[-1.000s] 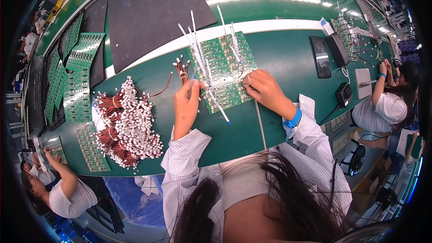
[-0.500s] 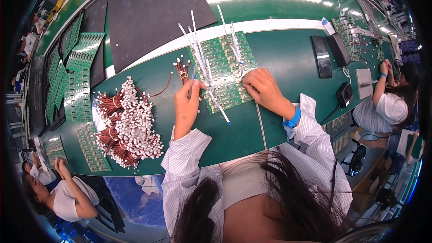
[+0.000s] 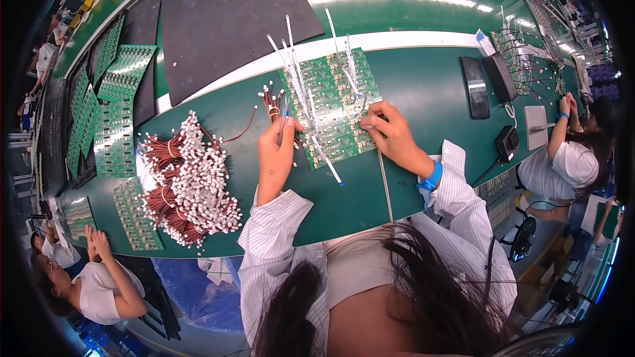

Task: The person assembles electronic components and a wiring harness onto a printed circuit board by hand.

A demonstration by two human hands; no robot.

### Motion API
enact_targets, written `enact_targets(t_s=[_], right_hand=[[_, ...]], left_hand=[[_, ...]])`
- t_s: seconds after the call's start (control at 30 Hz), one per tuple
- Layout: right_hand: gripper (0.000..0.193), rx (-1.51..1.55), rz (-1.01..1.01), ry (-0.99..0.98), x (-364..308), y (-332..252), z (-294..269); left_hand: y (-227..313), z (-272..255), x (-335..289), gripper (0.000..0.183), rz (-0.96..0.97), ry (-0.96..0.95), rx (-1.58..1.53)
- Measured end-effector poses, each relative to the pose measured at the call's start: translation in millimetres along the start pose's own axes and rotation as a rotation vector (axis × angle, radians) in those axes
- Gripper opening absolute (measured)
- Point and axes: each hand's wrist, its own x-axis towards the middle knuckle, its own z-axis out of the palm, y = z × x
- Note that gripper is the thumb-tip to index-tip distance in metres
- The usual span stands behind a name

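Observation:
A green circuit board panel lies on the bench before me, with several white flat ribbon cables standing up from it. One ribbon cable, blue at its end, reaches over the near edge. At the panel's left side my left hand is closed around a slim grey tool, whose exact kind is unclear. My right hand has its fingertips pinched at the panel's right edge; whatever is between them is too small to make out.
Bundled red-and-black wires with white connectors are heaped at left, and a smaller bundle lies beside the panel. More green boards lean further left. A black box and adapter sit at right. Co-workers sit either side.
The whole view has shifted slightly. My right hand's fingers have changed their bend at the panel edge, while my left hand stays nearly still. The left co-worker's hands have moved together.

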Motion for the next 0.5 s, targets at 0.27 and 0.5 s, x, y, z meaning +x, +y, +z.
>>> enact_targets(t_s=[0.27, 0.5], right_hand=[[0.017, -0.171, -0.074, -0.019, -0.1, -6.4, -1.2], [0.012, -0.078, -0.075, 0.016, 6.6, -6.6, -5.0]], left_hand=[[1.1, 0.4, 0.0, 0.025, 0.007, -0.003, -0.002], [0.0, 0.7, -1.4, 0.026, 0.046, 0.006, -0.030]])
